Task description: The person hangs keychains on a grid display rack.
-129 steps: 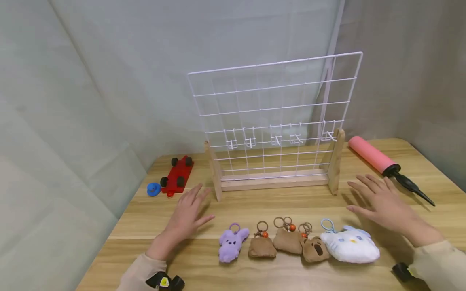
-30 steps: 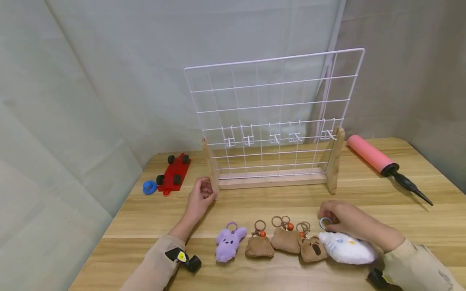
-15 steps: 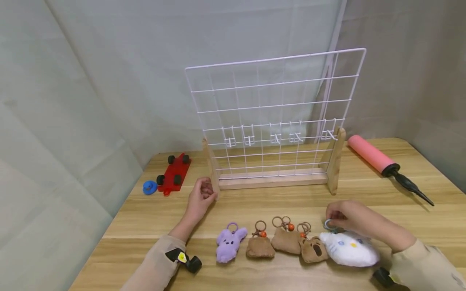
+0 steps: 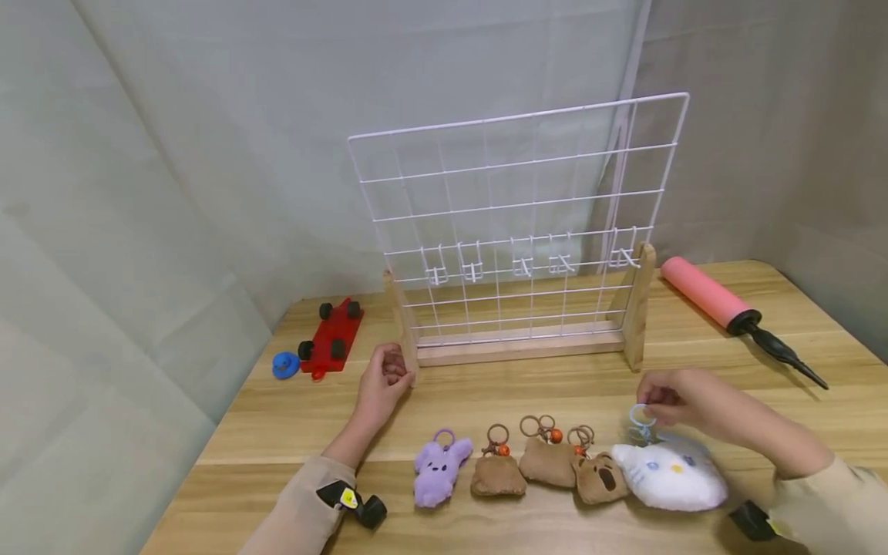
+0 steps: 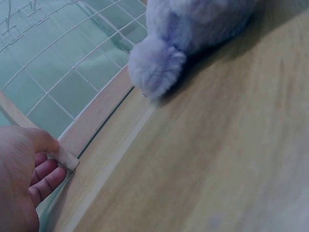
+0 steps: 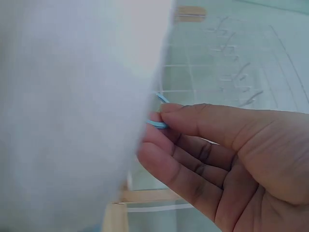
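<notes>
My right hand [image 4: 687,397] pinches the blue ring [image 6: 158,124], left hand [image 4: 380,385] grips the stand [image 4: 520,353]. White plush [image 4: 673,476] ends the row — a sideways tug might knock the brown bear [image 4: 597,474] just beside it.

One left hand [image 4: 379,385] and one right hand [image 4: 694,401] are showing, with two wrist cameras [image 4: 371,511]. One purple plush toy [image 4: 438,474], three brown plush toys [image 4: 498,476] and one white plush toy [image 4: 673,476] are making five, and three orange beads [image 4: 556,436] and one light-blue ring [image 6: 159,124] are showing. One rack [image 4: 520,354] is carrying five hooks [image 4: 472,271]. One red car [image 4: 331,333], one blue duck [image 4: 285,364] and one pink pump [image 4: 709,294] are sharing one table [image 4: 527,391].
</notes>
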Demonstrator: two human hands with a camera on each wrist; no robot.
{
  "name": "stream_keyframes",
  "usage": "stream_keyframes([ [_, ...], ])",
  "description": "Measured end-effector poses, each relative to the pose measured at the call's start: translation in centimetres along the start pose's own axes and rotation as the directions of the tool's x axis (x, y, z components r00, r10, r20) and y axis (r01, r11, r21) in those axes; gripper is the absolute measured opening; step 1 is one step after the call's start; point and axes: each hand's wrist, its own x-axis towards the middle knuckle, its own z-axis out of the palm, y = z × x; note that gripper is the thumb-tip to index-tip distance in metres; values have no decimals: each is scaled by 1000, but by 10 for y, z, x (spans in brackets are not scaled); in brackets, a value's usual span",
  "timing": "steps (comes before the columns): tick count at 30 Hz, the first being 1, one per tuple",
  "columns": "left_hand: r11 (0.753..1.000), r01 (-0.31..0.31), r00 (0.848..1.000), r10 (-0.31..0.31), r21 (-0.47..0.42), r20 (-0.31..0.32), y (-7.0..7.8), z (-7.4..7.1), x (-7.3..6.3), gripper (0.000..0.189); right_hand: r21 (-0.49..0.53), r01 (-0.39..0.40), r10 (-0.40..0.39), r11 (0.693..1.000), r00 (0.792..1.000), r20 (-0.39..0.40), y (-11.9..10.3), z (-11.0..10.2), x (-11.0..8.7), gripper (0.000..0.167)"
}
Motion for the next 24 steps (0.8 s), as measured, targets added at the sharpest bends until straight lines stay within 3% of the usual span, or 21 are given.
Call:
stream_keyframes([
  [5, 1000, -23, 1000, 23, 9, 10, 20, -3, -8, 44, 7, 12, -12, 1000, 1000, 5, -2, -7, -2, 4],
  [13, 999, -33, 999, 33, 3, 11, 27, -3, -12, 43, -52, 100, -102, 994, 994, -46, -3, -23, -4, 10],
  [24, 998, -43, 999, 43, 34, 23, 28, -5, -12, 44, -200, 90, -118, 976, 985, -129, -10, -45, 2, 14],
])
